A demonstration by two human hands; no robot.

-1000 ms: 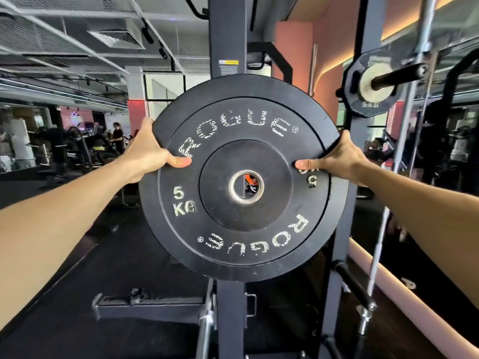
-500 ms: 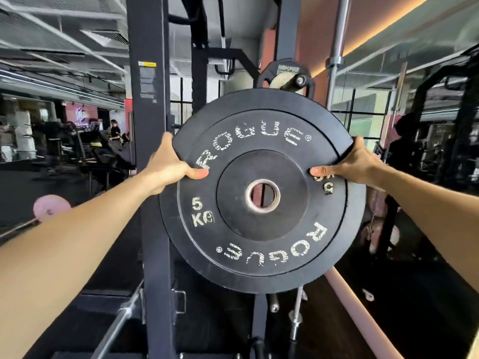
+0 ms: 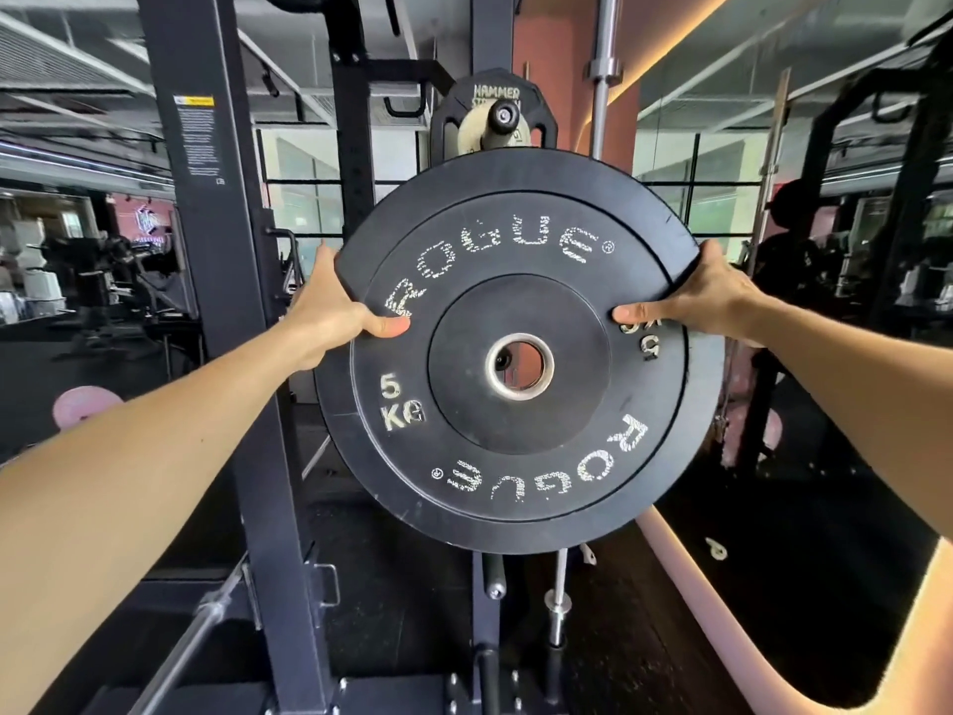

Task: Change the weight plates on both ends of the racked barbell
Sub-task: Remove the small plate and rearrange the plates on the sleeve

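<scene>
At centre frame we hold a black 5 kg bumper plate (image 3: 521, 353) upright, face toward us. Our left hand (image 3: 330, 307) grips its left rim, thumb on the face, fingers wrapped behind; our right hand (image 3: 701, 296) grips the right rim likewise. Directly above it, a smaller plate (image 3: 492, 113) sits on a rack peg (image 3: 504, 116).

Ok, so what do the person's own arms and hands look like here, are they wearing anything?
Both forearms are bare as far as the view shows: no sleeves in sight. The left hand and right hand wear no gloves, and no rings, watch, bands or wraps show at either wrist. The fingers are mostly hidden; the thumbnails look short and plain.
</scene>
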